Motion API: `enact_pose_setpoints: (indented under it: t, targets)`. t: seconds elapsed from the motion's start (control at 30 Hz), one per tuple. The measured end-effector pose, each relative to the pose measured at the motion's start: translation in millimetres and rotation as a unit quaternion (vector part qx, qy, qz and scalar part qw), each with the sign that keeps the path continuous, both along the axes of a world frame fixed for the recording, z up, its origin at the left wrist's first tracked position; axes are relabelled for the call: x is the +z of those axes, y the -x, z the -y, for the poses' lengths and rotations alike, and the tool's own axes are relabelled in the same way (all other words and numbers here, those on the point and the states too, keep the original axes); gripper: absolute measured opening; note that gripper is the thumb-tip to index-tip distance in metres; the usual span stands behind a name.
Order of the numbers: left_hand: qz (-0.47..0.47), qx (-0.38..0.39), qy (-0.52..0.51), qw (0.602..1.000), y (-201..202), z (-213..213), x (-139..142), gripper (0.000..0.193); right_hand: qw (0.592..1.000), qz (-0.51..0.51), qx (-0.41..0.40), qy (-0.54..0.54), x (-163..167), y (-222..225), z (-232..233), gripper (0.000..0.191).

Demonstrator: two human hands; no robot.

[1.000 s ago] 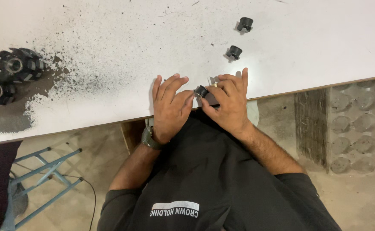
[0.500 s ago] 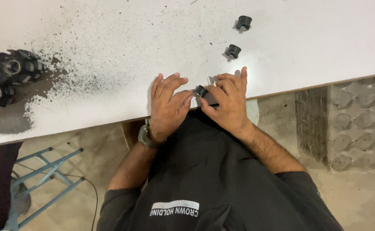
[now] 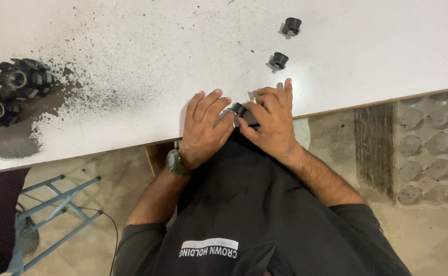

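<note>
Both hands meet at the table point(image 3: 367, 61) edge: left hand point(image 3: 203, 128) and right hand point(image 3: 270, 122) pinch one small black part point(image 3: 238, 108) between fingertips. Looks light, stiff, easily fumbled; best held by its rim.

The bench point(image 3: 367, 46) has a smooth, matt white top, probably laminate, with a thin wood-coloured strip along its near edge, and toward its left edge it is dirty with fine black powder point(image 3: 96, 76) that looks dry and grainy. The small black part point(image 3: 239, 109) between the left hand point(image 3: 203, 128) and the right hand point(image 3: 270, 122) looks like matt plastic or rubber, as do the two small black caps point(image 3: 285, 43) nearer the far edge. The two toothed black pieces point(image 3: 12, 92) by the left edge look dull and sooty.
</note>
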State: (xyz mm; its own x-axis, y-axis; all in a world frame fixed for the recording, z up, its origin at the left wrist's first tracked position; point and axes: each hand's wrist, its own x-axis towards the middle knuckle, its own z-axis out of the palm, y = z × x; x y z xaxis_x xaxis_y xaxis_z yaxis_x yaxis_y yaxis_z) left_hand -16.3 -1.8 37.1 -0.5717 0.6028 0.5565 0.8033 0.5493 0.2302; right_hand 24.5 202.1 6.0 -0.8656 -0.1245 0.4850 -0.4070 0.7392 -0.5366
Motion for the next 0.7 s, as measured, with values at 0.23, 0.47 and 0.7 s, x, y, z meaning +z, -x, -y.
enact_pose_setpoints:
  t: [0.23,0.47,0.7]
  targets:
    - [0.281,0.074,-0.118,0.95,5.4,-1.0,21.8,0.008,1.0,0.0,0.017,-0.023,6.0,2.4,-2.6,0.033]
    - [0.405,0.078,-0.14,0.9,5.9,1.4,19.1,0.007,1.0,0.017,-0.001,-0.025,8.1,0.7,-1.9,0.034]
    - [0.348,0.073,-0.187,0.916,-3.8,-11.6,1.3,0.012,0.992,-0.09,0.046,0.072,-6.9,-19.7,3.3,0.031]
